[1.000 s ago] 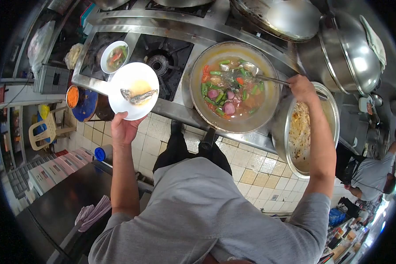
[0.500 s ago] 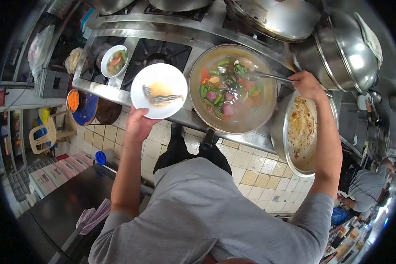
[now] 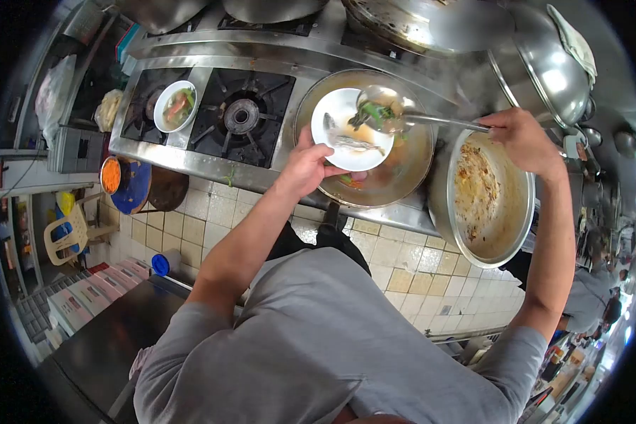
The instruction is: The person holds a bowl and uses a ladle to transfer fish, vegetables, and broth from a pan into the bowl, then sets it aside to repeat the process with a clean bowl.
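Note:
My left hand [image 3: 305, 167] grips the near-left rim of a white bowl [image 3: 330, 106], thumb over the edge. A piece of fish [image 3: 357, 143] lies inside in a little brownish liquid. The bowl is above a wide pan [image 3: 420, 166] of soup and hides much of it. My right hand [image 3: 523, 138] is closed round the long handle of a metal ladle [image 3: 442, 121]. Its head, loaded with green vegetables [image 3: 379, 112] and broth, overlaps the bowl's upper right rim.
Another bowl [image 3: 160, 119] with vegetables stands on the left of the stove, beside a bare burner [image 3: 241, 116]. At the right is a deep pot [image 3: 514, 237] with food remains. Large metal pans line the back, a chair [image 3: 51, 239] stands left, and a person [image 3: 588, 300] is far right.
My left hand has carried the white bowl right, from over the burner to over the pan. The ladle has risen from the soup with vegetables in it and now meets the bowl's edge in view.

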`<control>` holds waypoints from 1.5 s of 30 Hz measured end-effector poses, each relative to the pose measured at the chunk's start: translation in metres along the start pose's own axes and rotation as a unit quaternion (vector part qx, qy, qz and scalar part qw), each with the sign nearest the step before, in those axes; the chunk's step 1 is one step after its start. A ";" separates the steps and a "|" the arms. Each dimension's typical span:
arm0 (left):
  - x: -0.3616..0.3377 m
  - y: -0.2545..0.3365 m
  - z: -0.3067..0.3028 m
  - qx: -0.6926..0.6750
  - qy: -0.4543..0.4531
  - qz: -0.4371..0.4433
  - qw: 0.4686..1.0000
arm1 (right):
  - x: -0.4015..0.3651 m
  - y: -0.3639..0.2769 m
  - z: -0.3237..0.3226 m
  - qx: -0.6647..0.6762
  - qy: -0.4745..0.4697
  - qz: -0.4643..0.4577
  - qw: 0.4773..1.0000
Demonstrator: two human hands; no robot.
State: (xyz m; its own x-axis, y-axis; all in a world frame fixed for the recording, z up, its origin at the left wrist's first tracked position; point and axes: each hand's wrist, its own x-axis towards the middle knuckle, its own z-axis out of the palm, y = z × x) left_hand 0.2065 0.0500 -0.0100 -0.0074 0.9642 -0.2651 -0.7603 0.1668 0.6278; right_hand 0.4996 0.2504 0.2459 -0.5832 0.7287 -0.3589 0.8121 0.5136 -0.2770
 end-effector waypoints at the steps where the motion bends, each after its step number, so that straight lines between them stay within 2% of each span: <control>1: 0.002 -0.001 0.005 -0.003 -0.002 -0.003 1.000 | 0.000 -0.001 0.011 -0.052 0.020 -0.016 0.998; 5: -0.002 0.001 0.019 -0.016 0.004 -0.021 1.000 | -0.013 -0.047 0.042 -0.305 0.050 -0.010 0.951; 6: -0.002 0.003 0.019 -0.019 0.009 -0.025 0.999 | -0.015 -0.043 0.055 -0.352 0.129 -0.059 0.925; 10: -0.004 0.002 -0.004 -0.029 -0.002 -0.021 0.999 | -0.025 -0.051 0.072 -0.302 0.302 -0.129 0.895; 13: -0.009 0.008 -0.018 -0.046 0.002 0.004 0.999 | -0.026 -0.053 0.069 -0.274 0.361 -0.110 0.884; 16: -0.019 0.021 -0.035 -0.064 0.033 0.040 0.997 | -0.019 -0.038 0.067 -0.311 0.317 -0.029 0.895; 20: -0.045 0.052 -0.072 -0.009 0.076 0.085 0.993 | 0.008 -0.027 0.087 -0.336 0.116 0.101 0.929; 23: -0.073 0.073 -0.092 -0.002 0.114 0.118 0.986 | 0.031 0.000 0.118 -0.365 0.064 0.085 0.925; 30: -0.127 0.100 -0.115 -0.015 0.161 0.166 0.973 | 0.051 -0.019 0.144 -0.340 0.067 0.062 0.936; 33: -0.138 0.100 -0.127 -0.029 0.177 0.178 0.967 | 0.058 -0.011 0.152 -0.377 0.161 0.060 0.910; 36: -0.144 0.102 -0.131 -0.035 0.184 0.177 0.966 | 0.039 -0.026 0.147 -0.348 0.154 0.059 0.923; 39: -0.146 0.102 -0.137 -0.035 0.183 0.167 0.968 | 0.024 -0.037 0.163 -0.316 0.120 0.034 0.941; 40: -0.147 0.102 -0.139 -0.034 0.186 0.162 0.969 | 0.021 -0.034 0.177 -0.317 0.153 -0.011 0.936; 45: -0.139 0.107 -0.139 -0.030 0.165 0.148 0.975 | -0.001 -0.029 0.210 -0.305 0.194 -0.076 0.929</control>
State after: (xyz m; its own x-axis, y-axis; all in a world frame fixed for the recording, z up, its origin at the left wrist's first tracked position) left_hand 0.0362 -0.0946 -0.0078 -0.4330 0.8483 -0.3049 -0.7291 -0.1307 0.6718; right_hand 0.4727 0.1401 0.0673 -0.7376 0.6748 0.0245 0.6490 0.6985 0.3014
